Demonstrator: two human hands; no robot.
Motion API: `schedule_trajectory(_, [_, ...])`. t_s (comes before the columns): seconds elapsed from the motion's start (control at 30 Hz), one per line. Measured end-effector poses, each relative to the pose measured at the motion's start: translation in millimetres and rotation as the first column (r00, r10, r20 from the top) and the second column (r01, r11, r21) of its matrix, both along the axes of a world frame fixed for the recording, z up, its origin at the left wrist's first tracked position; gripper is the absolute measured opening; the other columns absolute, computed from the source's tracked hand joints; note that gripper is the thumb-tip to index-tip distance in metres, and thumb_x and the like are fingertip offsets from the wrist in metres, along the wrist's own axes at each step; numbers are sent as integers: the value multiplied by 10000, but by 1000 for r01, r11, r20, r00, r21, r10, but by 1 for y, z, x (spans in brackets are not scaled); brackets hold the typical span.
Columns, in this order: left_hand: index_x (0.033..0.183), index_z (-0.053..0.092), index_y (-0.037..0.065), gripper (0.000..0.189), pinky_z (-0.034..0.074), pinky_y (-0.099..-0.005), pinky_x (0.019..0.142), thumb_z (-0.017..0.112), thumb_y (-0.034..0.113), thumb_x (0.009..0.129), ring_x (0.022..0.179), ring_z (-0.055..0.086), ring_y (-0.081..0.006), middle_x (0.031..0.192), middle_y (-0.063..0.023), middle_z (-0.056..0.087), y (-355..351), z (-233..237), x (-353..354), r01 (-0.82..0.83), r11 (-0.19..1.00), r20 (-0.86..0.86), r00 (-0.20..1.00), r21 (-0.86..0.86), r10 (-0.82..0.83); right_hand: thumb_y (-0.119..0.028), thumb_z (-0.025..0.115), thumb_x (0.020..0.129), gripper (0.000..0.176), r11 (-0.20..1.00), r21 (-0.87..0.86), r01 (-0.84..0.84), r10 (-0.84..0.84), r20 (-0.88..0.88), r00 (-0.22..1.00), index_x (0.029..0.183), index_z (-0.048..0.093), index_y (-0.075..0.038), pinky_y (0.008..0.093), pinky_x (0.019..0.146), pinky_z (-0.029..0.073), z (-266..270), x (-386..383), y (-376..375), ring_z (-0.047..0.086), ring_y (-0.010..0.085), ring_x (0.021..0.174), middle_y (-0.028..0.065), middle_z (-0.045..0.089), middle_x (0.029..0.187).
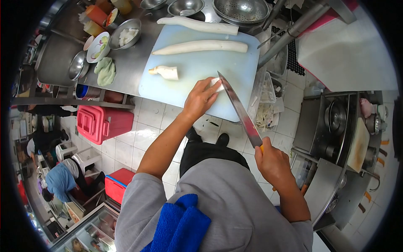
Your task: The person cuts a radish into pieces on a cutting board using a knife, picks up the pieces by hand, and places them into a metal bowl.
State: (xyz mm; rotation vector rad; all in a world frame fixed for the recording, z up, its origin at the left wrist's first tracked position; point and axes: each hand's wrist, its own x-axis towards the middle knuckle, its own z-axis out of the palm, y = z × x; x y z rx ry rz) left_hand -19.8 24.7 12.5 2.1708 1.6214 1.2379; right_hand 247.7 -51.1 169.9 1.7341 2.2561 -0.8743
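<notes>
My left hand (200, 99) presses a short piece of peeled daikon (215, 83) onto the blue cutting board (197, 67), its fingers closed around it. In my right hand (275, 164) is a long kitchen knife (240, 108), gripped by its yellow handle. The blade slants across the board's front right, its tip beside the held piece and close to my left fingertips. Farther back lie two long peeled daikons, a nearer one (201, 47) and a farther one (197, 26). A stubby end piece (166, 72) rests at the left.
A metal bowl of white chunks (128, 34), a white bowl (99, 47) and a green cloth (105, 71) sit left. Steel colanders (242, 10) stand behind the board. A red cooler (98, 124) is on the floor. A metal post (289, 35) rises at right. Another person (63, 180) sits far left.
</notes>
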Motion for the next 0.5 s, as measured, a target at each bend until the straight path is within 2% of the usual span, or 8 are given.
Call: schedule_trajectory(0.5, [1252,677,106,523,538,-387,841,775,-9,751,1015,617,-323,1240,-164,628,2,-2,-2,30,999,-3,1000,25,-30,-222,523,991,222,1000,-16,-6,6,-36,999,983,437,-17,548,579,507,-7,-19,9,644,432,602,206,639,643])
